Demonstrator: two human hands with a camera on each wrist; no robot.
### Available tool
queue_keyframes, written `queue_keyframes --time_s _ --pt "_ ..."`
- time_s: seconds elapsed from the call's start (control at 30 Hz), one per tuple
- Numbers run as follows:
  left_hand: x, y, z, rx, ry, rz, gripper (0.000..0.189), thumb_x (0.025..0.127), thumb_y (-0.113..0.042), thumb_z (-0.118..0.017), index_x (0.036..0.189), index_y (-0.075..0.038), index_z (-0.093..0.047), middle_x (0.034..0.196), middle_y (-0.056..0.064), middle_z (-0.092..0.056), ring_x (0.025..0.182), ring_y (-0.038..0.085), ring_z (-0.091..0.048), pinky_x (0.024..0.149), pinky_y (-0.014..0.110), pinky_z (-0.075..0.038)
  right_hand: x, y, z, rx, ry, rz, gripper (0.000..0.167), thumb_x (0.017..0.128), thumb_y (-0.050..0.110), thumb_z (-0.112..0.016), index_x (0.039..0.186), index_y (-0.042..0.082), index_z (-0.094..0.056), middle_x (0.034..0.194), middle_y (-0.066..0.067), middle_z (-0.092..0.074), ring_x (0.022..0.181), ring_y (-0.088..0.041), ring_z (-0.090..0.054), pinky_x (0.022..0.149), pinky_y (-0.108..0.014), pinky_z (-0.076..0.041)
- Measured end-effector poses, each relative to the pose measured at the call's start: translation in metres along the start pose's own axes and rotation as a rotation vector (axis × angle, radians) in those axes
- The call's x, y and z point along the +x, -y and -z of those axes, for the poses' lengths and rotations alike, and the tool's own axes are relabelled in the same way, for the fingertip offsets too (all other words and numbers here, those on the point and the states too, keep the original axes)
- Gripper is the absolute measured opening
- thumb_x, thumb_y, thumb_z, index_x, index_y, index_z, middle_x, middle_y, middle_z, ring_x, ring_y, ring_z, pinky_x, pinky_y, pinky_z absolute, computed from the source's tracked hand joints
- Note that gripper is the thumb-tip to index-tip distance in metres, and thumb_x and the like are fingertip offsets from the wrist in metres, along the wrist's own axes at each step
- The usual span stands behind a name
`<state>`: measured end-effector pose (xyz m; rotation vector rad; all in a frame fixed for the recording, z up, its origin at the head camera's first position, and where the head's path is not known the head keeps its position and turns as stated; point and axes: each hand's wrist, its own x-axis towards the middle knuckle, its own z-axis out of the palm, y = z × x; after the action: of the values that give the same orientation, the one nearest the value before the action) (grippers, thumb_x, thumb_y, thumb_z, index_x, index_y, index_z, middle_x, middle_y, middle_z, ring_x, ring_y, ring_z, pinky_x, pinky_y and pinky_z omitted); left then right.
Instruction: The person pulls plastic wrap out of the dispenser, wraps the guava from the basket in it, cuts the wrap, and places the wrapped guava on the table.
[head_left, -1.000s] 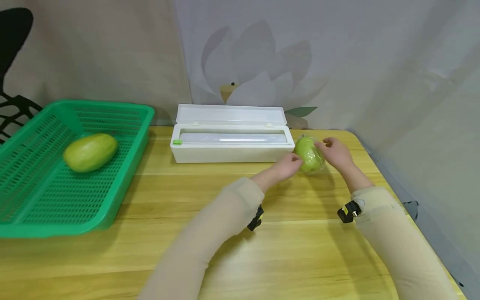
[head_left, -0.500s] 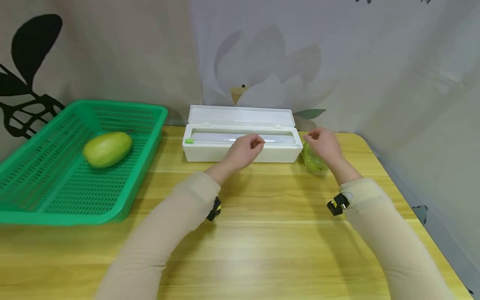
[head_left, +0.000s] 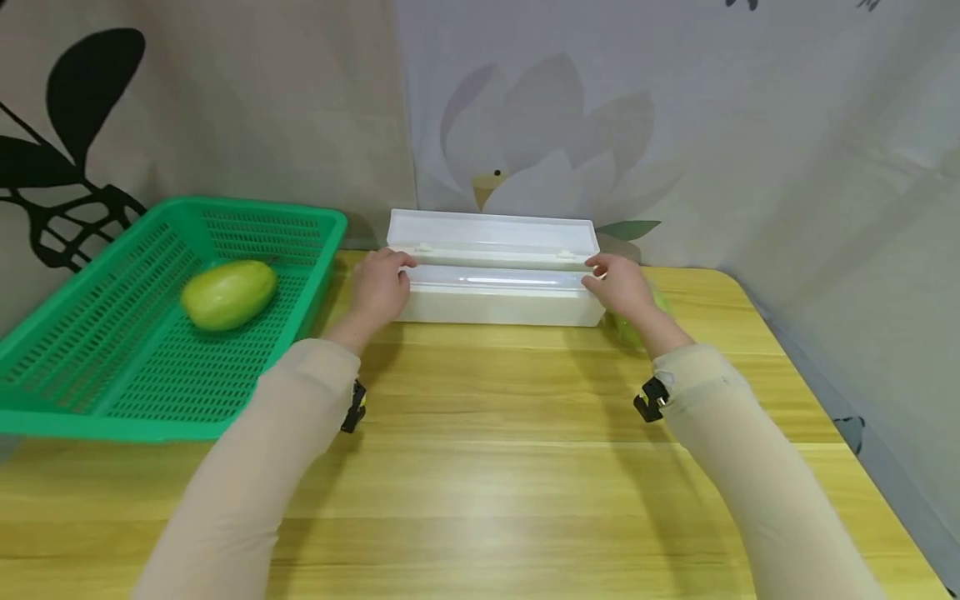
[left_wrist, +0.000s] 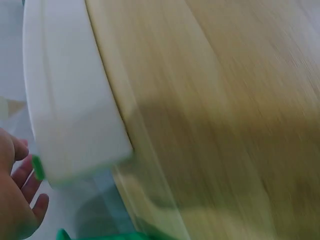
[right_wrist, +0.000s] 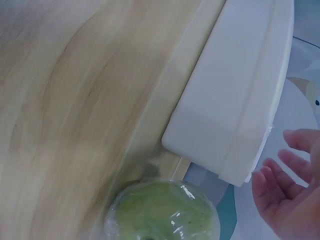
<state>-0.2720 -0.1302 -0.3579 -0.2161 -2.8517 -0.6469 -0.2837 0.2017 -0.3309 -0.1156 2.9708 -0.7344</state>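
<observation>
Your wooden table [head_left: 480, 483] runs back to a pale wall [head_left: 765, 133]. At its far side sits the white box [head_left: 498, 307], its lid [head_left: 491, 229] raised. Your left hand [head_left: 377, 285] and right hand [head_left: 626, 287] are at its ends, fingers loose, gripping nothing. A wrapped fruit [right_wrist: 162, 212] (shiny plastic) lies by the right end; leftward, a green basket [head_left: 112, 428] holds a yellow-green fruit [head_left: 229, 296].

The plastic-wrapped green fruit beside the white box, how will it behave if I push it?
The wrapped fruit would probably roll, given its rounded shape. Its shiny film may feel slippery. Pushed toward the nearby white box, it would likely stop there.
</observation>
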Motion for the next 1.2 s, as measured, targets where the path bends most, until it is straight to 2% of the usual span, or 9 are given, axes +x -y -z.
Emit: queue_keyframes --time_s 0.1,0.2,0.3,0.4,0.5,0.7,0.93,1.07,1.2 --pt "-0.002 0.011 0.003 0.046 0.015 -0.003 0.027 0.093 -0.007 -0.045 0.108 -0.004 -0.067 0.115 0.018 -0.061 0.109 0.038 -0.053 0.096 0.051 -0.041 0.004 0.001 -0.004 -0.058 0.015 0.026 0.042 0.094 0.016 -0.051 0.133 0.001 -0.048 0.123 -0.026 -0.052 0.109 -0.038 -0.052 0.092 -0.049 -0.045" --pt "-0.004 0.016 0.007 0.086 0.058 -0.036 0.026 0.094 -0.012 -0.046 0.106 -0.006 -0.068 0.114 0.017 -0.061 0.111 0.037 -0.053 0.097 0.05 -0.041 0.008 0.0 -0.007 -0.11 0.023 0.045 0.04 0.094 0.014 -0.05 0.132 0.001 -0.05 0.121 -0.027 -0.049 0.107 -0.039 -0.051 0.091 -0.049 -0.045" --pt "-0.005 0.016 0.01 0.104 0.112 -0.08 0.027 0.094 -0.016 -0.046 0.106 -0.006 -0.068 0.115 0.017 -0.06 0.111 0.036 -0.052 0.098 0.051 -0.04 0.009 -0.002 -0.009 -0.128 0.03 0.047 0.033 0.095 0.011 -0.049 0.125 0.001 -0.056 0.121 -0.028 -0.047 0.11 -0.04 -0.049 0.093 -0.049 -0.043" --pt "-0.005 0.014 0.012 0.125 0.138 -0.101 0.027 0.093 -0.018 -0.046 0.107 -0.006 -0.067 0.114 0.017 -0.06 0.11 0.035 -0.052 0.097 0.05 -0.041 0.011 -0.004 -0.009 -0.104 0.02 0.027 0.026 0.094 0.012 -0.05 0.114 0.001 -0.063 0.12 -0.026 -0.05 0.111 -0.039 -0.049 0.094 -0.049 -0.043" --pt "-0.004 0.013 0.012 0.128 0.142 -0.075 0.026 0.094 -0.018 -0.048 0.107 -0.006 -0.066 0.115 0.017 -0.06 0.111 0.034 -0.053 0.097 0.05 -0.041 0.011 -0.004 -0.008 -0.04 -0.016 0.002 0.022 0.095 0.013 -0.051 0.106 -0.001 -0.064 0.112 -0.023 -0.058 0.101 -0.034 -0.052 0.088 -0.046 -0.046" --pt "-0.001 0.013 0.013 0.132 0.103 -0.021 0.022 0.095 -0.019 -0.051 0.105 -0.006 -0.067 0.111 0.014 -0.063 0.107 0.034 -0.055 0.093 0.048 -0.044 0.014 -0.006 -0.008 0.08 -0.082 -0.016 0.022 0.096 0.013 -0.048 0.104 -0.004 -0.06 0.1 -0.02 -0.06 0.086 -0.027 -0.05 0.075 -0.034 -0.045" --pt "0.01 0.01 0.014 0.105 0.06 0.043 0.021 0.096 -0.021 -0.05 0.102 -0.007 -0.065 0.106 0.013 -0.066 0.099 0.033 -0.056 0.087 0.047 -0.045 0.017 -0.006 -0.005 0.231 -0.066 -0.078 0.022 0.097 0.013 -0.045 0.104 -0.003 -0.057 0.102 -0.02 -0.063 0.079 -0.019 -0.051 0.063 -0.02 -0.042" --pt "0.016 0.007 0.016 0.134 0.089 0.063 0.023 0.098 -0.022 -0.047 0.105 -0.008 -0.063 0.106 0.013 -0.067 0.098 0.033 -0.058 0.087 0.046 -0.044 0.018 -0.004 -0.003 0.338 -0.073 -0.136 0.024 0.095 0.016 -0.046 0.104 -0.004 -0.059 0.105 -0.021 -0.065 0.068 -0.01 -0.054 0.058 -0.018 -0.046" --pt "0.02 0.005 0.021 0.056 0.115 0.101 0.024 0.098 -0.019 -0.044 0.106 -0.005 -0.062 0.106 0.015 -0.066 0.098 0.033 -0.058 0.09 0.045 -0.043 0.019 -0.003 -0.001 0.381 -0.082 -0.182 0.034 0.095 0.027 -0.05 0.104 -0.003 -0.061 0.109 -0.019 -0.067 0.058 -0.003 -0.058 0.059 -0.019 -0.049"
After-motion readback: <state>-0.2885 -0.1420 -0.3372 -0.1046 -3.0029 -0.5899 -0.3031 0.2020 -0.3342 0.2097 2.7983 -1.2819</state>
